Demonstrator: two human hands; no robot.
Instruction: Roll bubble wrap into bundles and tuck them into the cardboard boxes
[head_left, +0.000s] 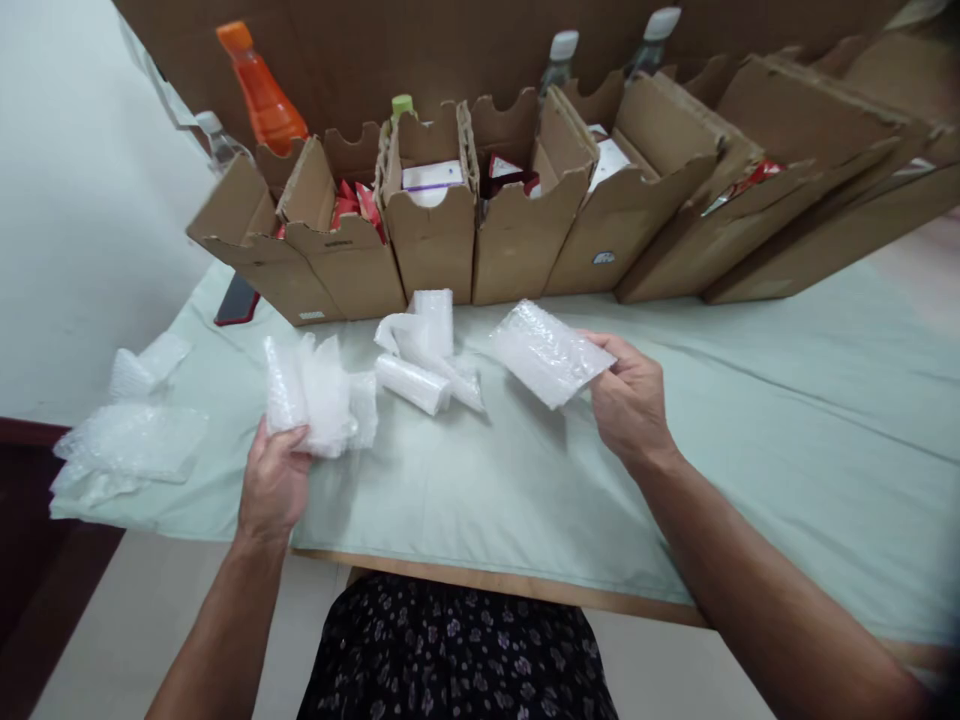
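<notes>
My left hand (275, 478) grips a bunch of bubble wrap (322, 395), partly rolled and partly loose, above the table's left half. On the other side, my right hand (631, 398) pinches one flat piece of bubble wrap (547, 352) by its right corner, lifted off the cloth. Between the hands lies a small pile of rolled and folded bubble wrap (412, 382) on the pale green tablecloth (465, 500). Several flat sheets of bubble wrap (135, 440) rest at the table's left edge.
Cardboard boxes (435, 250) with open tops stand in a row along the back, holding packets and small cartons. Behind them are an orange bottle (266, 95) and clear bottles (561, 60). A dark phone (238, 300) lies by the leftmost box. The table's wooden edge (480, 580) runs in front.
</notes>
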